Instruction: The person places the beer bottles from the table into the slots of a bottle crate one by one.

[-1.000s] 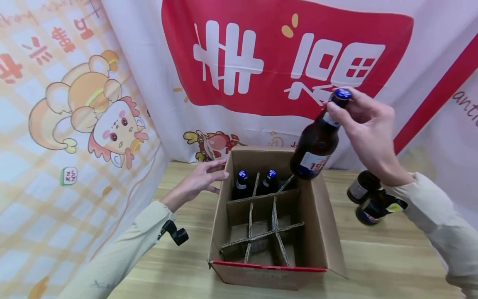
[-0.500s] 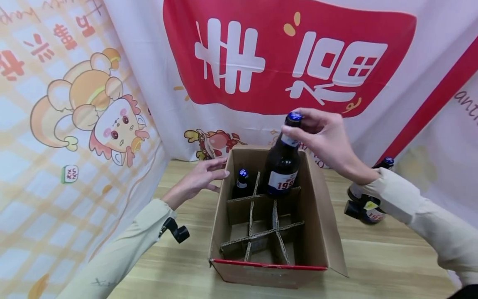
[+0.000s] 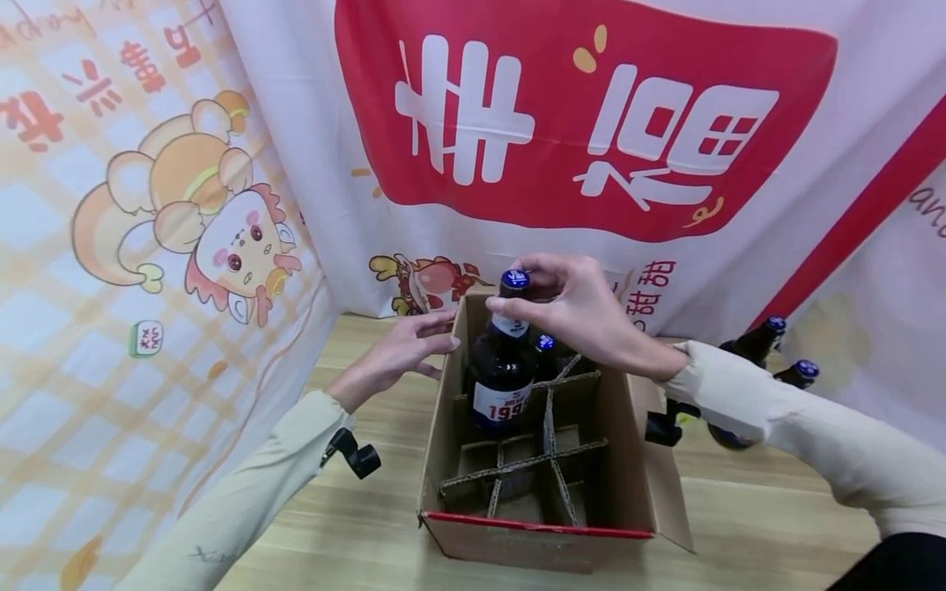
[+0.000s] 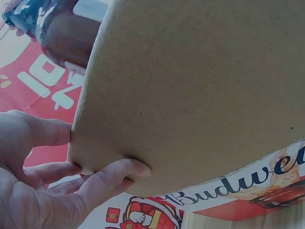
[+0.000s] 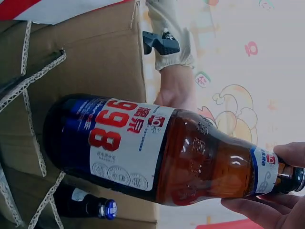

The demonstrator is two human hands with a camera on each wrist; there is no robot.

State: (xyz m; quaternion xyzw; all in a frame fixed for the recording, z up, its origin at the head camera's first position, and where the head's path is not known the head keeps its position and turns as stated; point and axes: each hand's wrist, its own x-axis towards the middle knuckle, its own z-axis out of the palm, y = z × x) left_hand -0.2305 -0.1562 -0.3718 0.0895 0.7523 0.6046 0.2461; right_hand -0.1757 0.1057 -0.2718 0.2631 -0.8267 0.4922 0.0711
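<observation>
A brown beer bottle (image 3: 502, 377) with a blue cap and a white-and-blue label hangs over the left side of the cardboard box (image 3: 547, 525). My right hand (image 3: 576, 308) pinches it by the neck, and the right wrist view shows the bottle's (image 5: 138, 148) red label digits. My left hand (image 3: 392, 357) rests its fingertips against the box's left rim; in the left wrist view its fingers (image 4: 126, 167) press the brown flap (image 4: 200, 86). Another blue-capped bottle (image 3: 545, 345) stands in a back compartment. The back-left compartment is hidden behind the held bottle.
Corrugated cardboard dividers (image 3: 550, 451) split the box into compartments. Several dark bottles (image 3: 754, 341) stand on the wooden table (image 3: 783, 509) to the right, partly behind my right sleeve. A printed curtain (image 3: 591, 115) rises behind the table. The box's right flap (image 3: 668, 476) is folded outward.
My right hand has carried the bottle leftward and down, from the box's back right corner to over its left side. My left hand has stayed at the left rim.
</observation>
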